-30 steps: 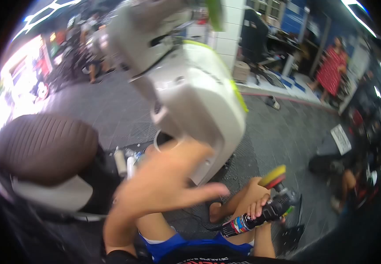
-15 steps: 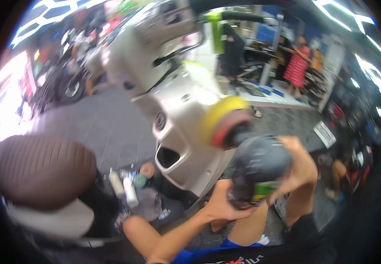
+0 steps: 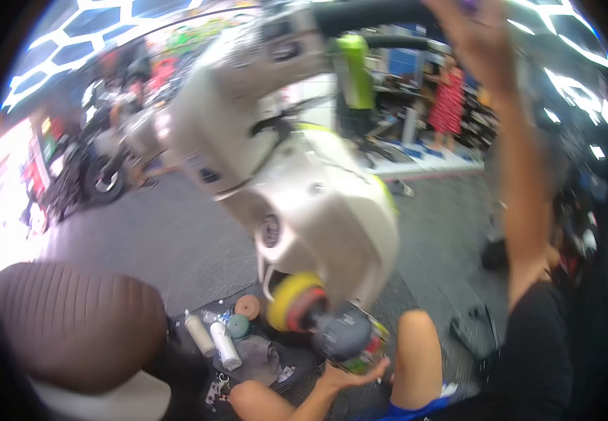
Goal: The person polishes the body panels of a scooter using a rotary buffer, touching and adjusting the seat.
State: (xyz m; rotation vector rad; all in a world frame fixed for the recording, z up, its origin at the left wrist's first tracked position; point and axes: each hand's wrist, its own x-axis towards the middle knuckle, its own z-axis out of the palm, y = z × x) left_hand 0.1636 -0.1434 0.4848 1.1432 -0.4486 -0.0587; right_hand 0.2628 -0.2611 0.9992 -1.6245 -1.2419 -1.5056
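Note:
A handheld polisher (image 3: 346, 335) with a round yellow foam pad (image 3: 290, 300) is in my left hand (image 3: 352, 377), which supports it from below, thumb and fingers around its body. The pad is close to the lower part of a silver-beige scooter's front body (image 3: 318, 217); motion blur hides whether they touch. My right hand (image 3: 478, 42) is raised at the upper right, by the end of the scooter's black handlebar (image 3: 381, 17). Its fingers are blurred and partly cut off by the frame's top edge.
The brown ribbed scooter seat (image 3: 79, 323) is at the left. On a dark mat lie a cream bottle (image 3: 199, 334), a white bottle (image 3: 226, 345), an orange pad (image 3: 247, 306), a green pad (image 3: 238, 325) and a grey cloth (image 3: 257, 358). A person in a red dress (image 3: 448, 104) stands behind.
My right hand has left the polisher and risen to the handlebar. The polisher has moved down and left in my left hand, and the view has shifted.

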